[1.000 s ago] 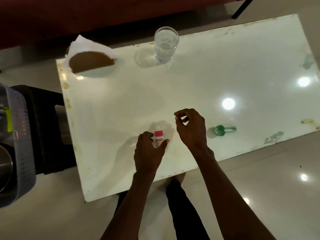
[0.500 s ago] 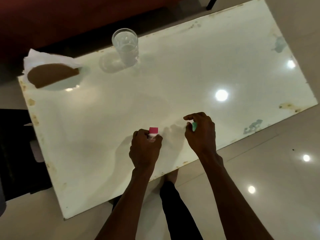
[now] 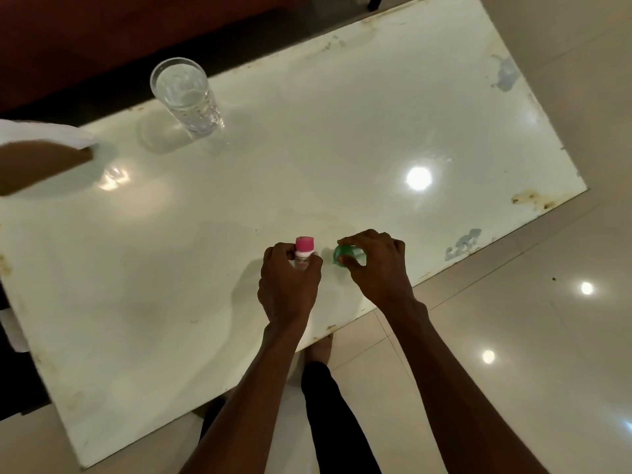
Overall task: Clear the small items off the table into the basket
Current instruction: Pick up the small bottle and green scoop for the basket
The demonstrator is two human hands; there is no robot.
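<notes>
a small pink-capped bottle (image 3: 303,255) is held upright just above the near edge of the table (image 3: 307,159), its pale body pinched between the thumb and fingers of the left hand (image 3: 289,285), with the cap left clear above the grip. it is judged to be light and rigid, probably plastic, with a smooth wall that could slip if squeezed only at the tips; hold is best kept around the body, below the cap, rather than on the cap itself, which might turn or come off.

just beside it, a small green item (image 3: 343,256) is enclosed by the curled fingers of the right hand (image 3: 379,265). only part of it is seen, so its shape cannot be told for sure; it looks light, hard and somewhat translucent, and is judged safe to carry in a closed fist.

both hands are thus closed on their things. the basket is not in view.

farther off, a clear drinking glass (image 3: 186,95) stands upright near the far edge, and is judged fragile and slippery. at the left edge a brown piece (image 3: 37,162) lies on white paper (image 3: 41,131).
</notes>
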